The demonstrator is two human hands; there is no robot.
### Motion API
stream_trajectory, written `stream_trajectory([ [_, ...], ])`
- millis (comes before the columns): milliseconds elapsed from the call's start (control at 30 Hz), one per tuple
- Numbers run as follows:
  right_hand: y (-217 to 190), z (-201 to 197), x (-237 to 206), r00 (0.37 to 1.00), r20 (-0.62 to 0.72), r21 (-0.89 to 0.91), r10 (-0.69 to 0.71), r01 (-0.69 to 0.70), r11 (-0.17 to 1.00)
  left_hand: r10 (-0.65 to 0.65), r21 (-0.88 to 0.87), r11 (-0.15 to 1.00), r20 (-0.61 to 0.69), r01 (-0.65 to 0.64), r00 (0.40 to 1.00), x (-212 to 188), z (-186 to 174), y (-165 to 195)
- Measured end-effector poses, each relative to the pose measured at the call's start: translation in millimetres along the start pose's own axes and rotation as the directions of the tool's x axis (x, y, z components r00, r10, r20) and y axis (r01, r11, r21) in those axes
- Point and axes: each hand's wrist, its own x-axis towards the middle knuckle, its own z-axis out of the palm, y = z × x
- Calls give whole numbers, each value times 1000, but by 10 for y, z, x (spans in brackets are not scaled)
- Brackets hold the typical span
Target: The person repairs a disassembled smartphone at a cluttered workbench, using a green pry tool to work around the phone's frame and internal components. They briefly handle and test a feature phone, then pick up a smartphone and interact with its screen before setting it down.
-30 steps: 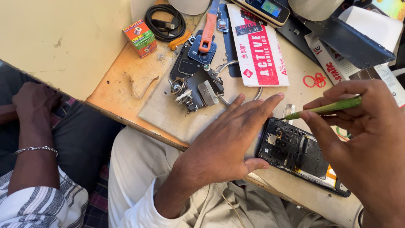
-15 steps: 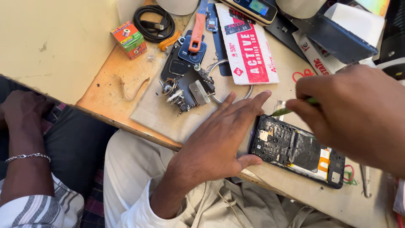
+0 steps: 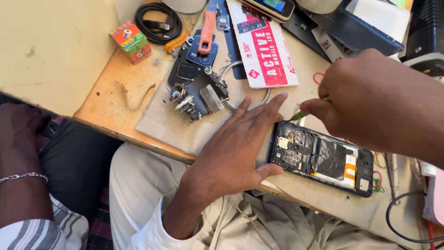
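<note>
Cluttered wooden worktop [image 3: 106, 104], worn at its near edge, and right at that edge lies an opened phone [image 3: 321, 158], back cover off, dark boards and a flat battery with an orange strip showing. The left hand [image 3: 236, 148] is flat on the grey mat [image 3: 162, 121], fingers [image 3: 270, 104] spread and stretched along the phone's left end, thumb hooked round its near corner, so the phone is pinned rather than gripped. The right hand [image 3: 377, 102] hovers over the phone's far edge, its fingers pinched shut on a thin green tool [image 3: 303, 113], tip angled down toward the top left corner of the frame; whether the tip touches the phone, I cannot tell.

How to do this well, as I judge it: keep that left palm heavy and the thumb tight, because the phone sits close to the worktop's edge and could slide off toward the lap. The tool should go in shallow and be moved gently, clear of the battery and the small parts by the camera cluster. Short strokes and a low wrist would give most control.

Beyond the hands: a loose black phone part with metal bits [image 3: 199, 95], an orange-handled tool [image 3: 206, 32], a coiled black cable [image 3: 157, 18], a small colourful box [image 3: 131, 40], and a red-and-white packet [image 3: 263, 44]. Another person's arm with a bracelet [image 3: 21, 178] rests at the left, well apart.
</note>
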Motion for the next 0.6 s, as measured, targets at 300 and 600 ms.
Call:
stream_trajectory([
  [300,99,34,17,890,-267,17,-370,388,921,10,5,1000,-13,-10,1000,-7,-11,0],
  [600,150,198,-60,922,-303,30,-240,261,965,20,8,1000,-14,-20,1000,-23,5,-9],
])
